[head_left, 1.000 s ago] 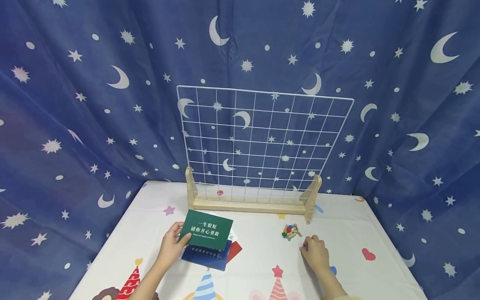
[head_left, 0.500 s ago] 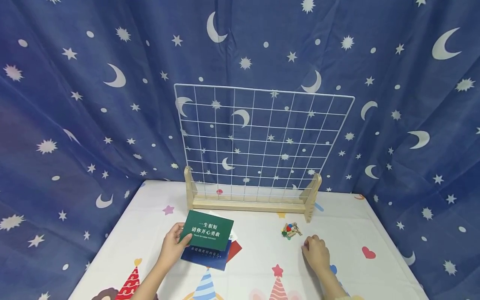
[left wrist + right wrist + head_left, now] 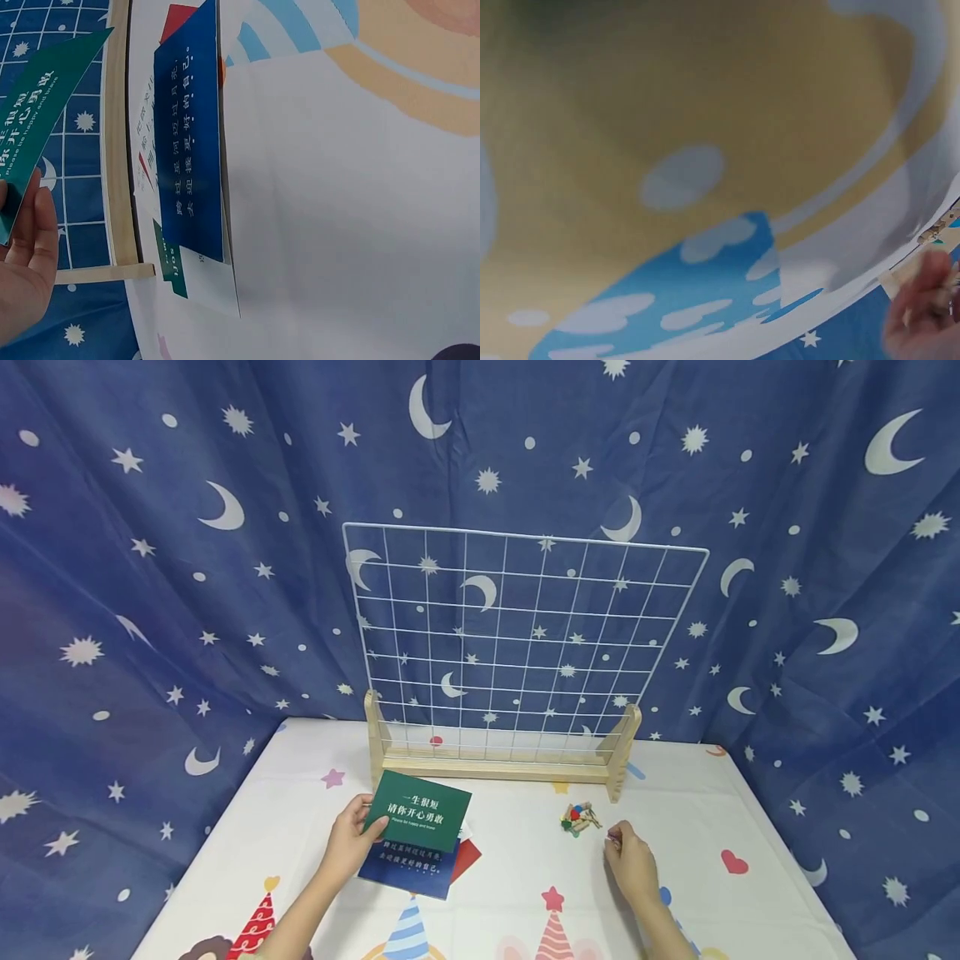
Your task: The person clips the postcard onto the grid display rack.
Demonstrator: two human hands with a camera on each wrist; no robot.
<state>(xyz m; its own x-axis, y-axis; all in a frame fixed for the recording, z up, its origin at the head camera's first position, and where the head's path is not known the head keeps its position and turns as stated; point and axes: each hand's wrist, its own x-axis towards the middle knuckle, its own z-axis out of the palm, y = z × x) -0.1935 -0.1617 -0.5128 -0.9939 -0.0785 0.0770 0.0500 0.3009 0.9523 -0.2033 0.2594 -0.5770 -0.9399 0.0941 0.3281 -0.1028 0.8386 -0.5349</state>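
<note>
My left hand (image 3: pixel 351 842) pinches the left edge of a green card (image 3: pixel 420 810) with white lettering, thumb on its front face. It is held up over a small stack of cards, overlapping a dark blue card (image 3: pixel 408 867) in the head view. A red card (image 3: pixel 466 860) and white ones peek out from under the blue one. My right hand (image 3: pixel 632 864) is above the table to the right, fingertips pinching a small clothespin (image 3: pixel 614 838) with a purplish bit, mostly hidden by the fingers. Just left of it lies a pile of mini wooden clothespins (image 3: pixel 579 819) with coloured decorations.
A white wire grid (image 3: pixel 517 635) stands upright in a wooden base (image 3: pixel 495 771) behind the cards. The table bears a white cloth (image 3: pixel 525 868) with party prints. A blue curtain (image 3: pixel 787 552) with moons and stars surrounds the back and sides.
The green card has risen slightly with my left hand, baring more of the blue card's lettering. My right hand has turned and lifted a little, showing the purplish bit at its fingertips.
</note>
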